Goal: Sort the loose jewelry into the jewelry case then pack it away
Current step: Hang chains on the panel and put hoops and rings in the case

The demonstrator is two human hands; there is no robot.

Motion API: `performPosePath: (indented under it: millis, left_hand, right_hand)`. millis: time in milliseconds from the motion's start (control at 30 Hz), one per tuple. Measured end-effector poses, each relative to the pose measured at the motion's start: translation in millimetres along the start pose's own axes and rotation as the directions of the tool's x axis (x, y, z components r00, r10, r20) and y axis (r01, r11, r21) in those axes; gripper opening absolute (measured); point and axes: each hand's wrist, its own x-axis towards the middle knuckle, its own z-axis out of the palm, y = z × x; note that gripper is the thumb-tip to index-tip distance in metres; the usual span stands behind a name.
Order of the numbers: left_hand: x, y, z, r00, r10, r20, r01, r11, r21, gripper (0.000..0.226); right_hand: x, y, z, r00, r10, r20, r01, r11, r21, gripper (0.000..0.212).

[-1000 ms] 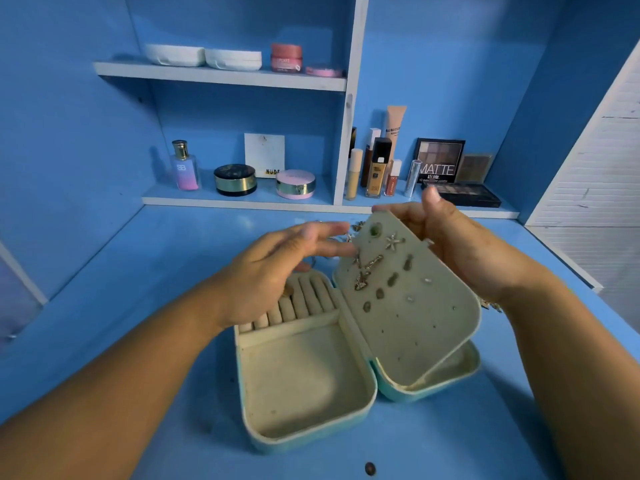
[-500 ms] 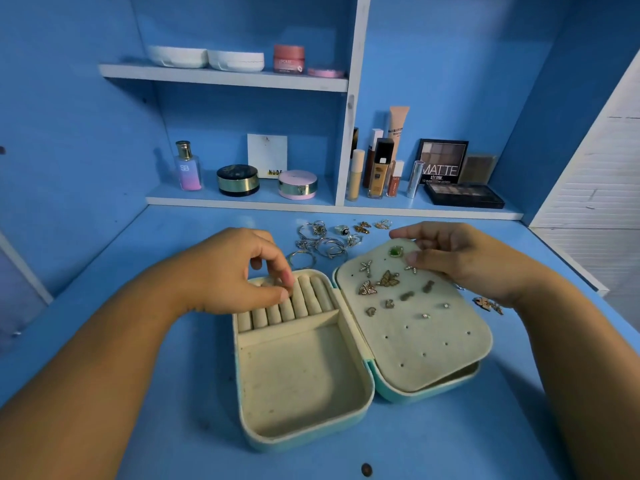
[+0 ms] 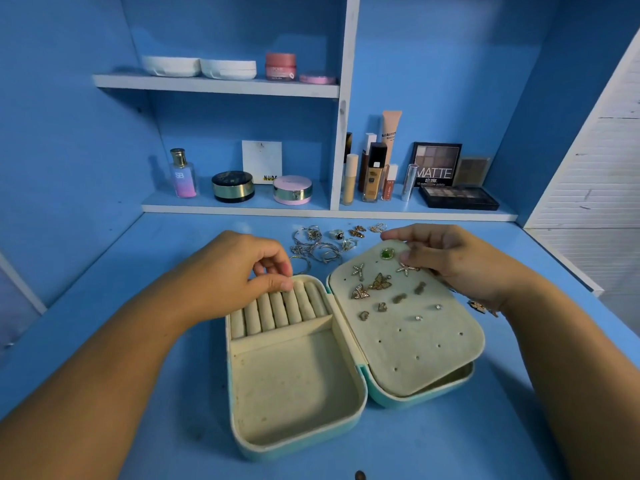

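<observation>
Blue paint covered the desk (image 3: 166, 427) where we looked down on two bare hands working over an open jewelry case (image 3: 361, 407). We saw the left hand (image 3: 235, 271) with its fingers curled, thumb and forefinger brought together at the far end of the ring rolls (image 3: 277, 311) in the case's left half; whether anything sat between those fingertips we could not tell. The right hand (image 3: 460, 261) pinched the far right corner of the earring panel (image 3: 415, 344), fingers bent over its edge and thumb on its face beside a starfish stud (image 3: 404, 269). That cream panel lay slightly tilted over the case's right half, carrying a green-stone stud (image 3: 387, 253), two butterfly earrings (image 3: 379, 282) and several smaller studs. Just beyond the case, between the two hands, a cluster of loose rings (image 3: 322, 249) lay on the desk, and we noted another loose piece (image 3: 479, 306) beside the right wrist. Farther back, we saw a lower shelf (image 3: 242, 206) lined with a perfume bottle (image 3: 183, 174), round compacts, foundation tubes and an eyeshadow palette (image 3: 436, 164) marked MATTE.
</observation>
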Motion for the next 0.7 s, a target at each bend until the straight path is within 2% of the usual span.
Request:
performPosePath:
  millis: [167, 267, 367, 467, 533, 700]
  left_hand:
    - [-3, 2, -4, 0.996, 0.068, 0.066, -0.076, 0.988, 0.131, 0.014]
    - [-3, 5, 0, 0.996, 0.071, 0.054, -0.078, 0.988, 0.133, 0.023]
    - [0, 17, 9, 0.996, 0.067, -0.059, -0.072, 0.994, -0.080, 0.018]
    - [9, 33, 23, 0.995, 0.009, -0.101, -0.046, 0.926, -0.375, 0.022]
    - [21, 39, 32, 0.998, 0.001, -0.066, -0.030, 0.904, -0.426, 0.023]
    - [42, 44, 39, 1.000, -0.005, 0.028, 0.016, 0.915, -0.404, 0.023]
  right_hand:
    - [1, 0, 0, 1.000, -0.019, -0.010, 0.019, 0.999, 0.033, 0.031]
    - [2, 2, 0, 1.000, -0.029, 0.000, 0.029, 0.993, 0.115, 0.029]
    - [3, 4, 1, 0.999, -0.036, 0.026, 0.029, 0.969, 0.244, 0.035]
    - [5, 4, 4, 0.998, -0.065, 0.017, 0.055, 0.941, 0.333, 0.030]
    - [4, 3, 6, 0.997, -0.082, 0.008, 0.074, 0.929, 0.362, 0.030]
    - [4, 4, 6, 0.996, -0.093, 0.020, 0.078, 0.923, 0.376, 0.029]
